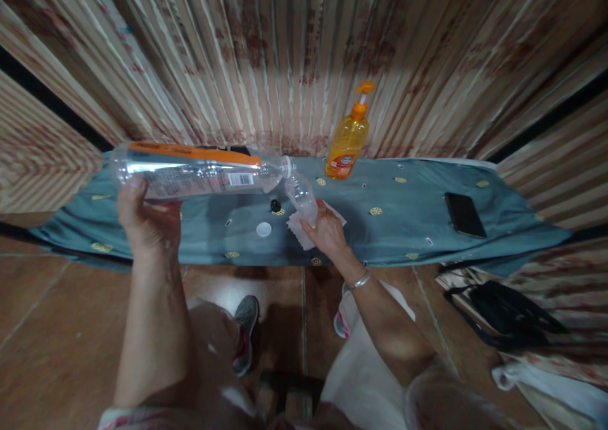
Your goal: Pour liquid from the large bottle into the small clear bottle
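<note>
My left hand grips a large clear plastic bottle with an orange-and-white label, held on its side with its mouth to the right. That mouth meets the opening of a small clear bottle, which my right hand holds tilted above a white cloth. A white cap and a small black cap lie on the blue-grey cloth-covered table between my hands.
An orange pump dispenser bottle stands at the back of the table against the curtain. A black phone lies at the right. A black bag sits on the tiled floor at the right.
</note>
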Action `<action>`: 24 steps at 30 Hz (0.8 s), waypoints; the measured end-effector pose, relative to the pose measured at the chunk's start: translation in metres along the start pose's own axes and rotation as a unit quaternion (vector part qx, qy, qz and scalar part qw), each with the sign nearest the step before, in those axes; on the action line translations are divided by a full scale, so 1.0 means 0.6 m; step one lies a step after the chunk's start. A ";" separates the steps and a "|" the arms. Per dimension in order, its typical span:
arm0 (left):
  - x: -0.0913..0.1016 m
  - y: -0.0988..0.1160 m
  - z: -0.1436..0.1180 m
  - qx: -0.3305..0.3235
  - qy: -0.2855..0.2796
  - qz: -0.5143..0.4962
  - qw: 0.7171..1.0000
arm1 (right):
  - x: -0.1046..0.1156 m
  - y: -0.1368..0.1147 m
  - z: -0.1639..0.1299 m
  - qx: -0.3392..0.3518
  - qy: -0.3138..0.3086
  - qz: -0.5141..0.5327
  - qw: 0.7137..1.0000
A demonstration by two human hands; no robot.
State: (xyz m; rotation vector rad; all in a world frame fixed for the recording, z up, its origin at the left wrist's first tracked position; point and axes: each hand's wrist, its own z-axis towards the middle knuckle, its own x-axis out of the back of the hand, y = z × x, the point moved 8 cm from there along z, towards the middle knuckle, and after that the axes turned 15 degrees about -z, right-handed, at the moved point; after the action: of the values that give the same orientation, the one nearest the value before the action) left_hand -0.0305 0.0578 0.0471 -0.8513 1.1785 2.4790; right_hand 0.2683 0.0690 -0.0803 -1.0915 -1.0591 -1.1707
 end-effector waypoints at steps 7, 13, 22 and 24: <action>-0.001 0.000 -0.001 0.003 0.010 0.014 1.000 | -0.004 0.002 0.002 0.003 0.014 0.009 1.000; -0.002 0.000 -0.001 -0.002 0.004 0.004 1.000 | -0.003 0.002 0.002 0.009 0.017 0.024 1.000; -0.001 0.000 -0.001 -0.009 0.000 0.006 1.000 | -0.005 0.003 0.001 0.000 0.013 0.013 1.000; -0.001 0.000 -0.002 -0.007 -0.003 0.001 1.000 | -0.004 0.002 0.002 0.001 0.012 0.014 1.000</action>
State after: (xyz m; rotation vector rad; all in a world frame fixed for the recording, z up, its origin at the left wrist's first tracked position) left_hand -0.0294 0.0572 0.0469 -0.8473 1.1614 2.4928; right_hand 0.2694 0.0704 -0.0828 -1.0852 -1.0236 -1.1587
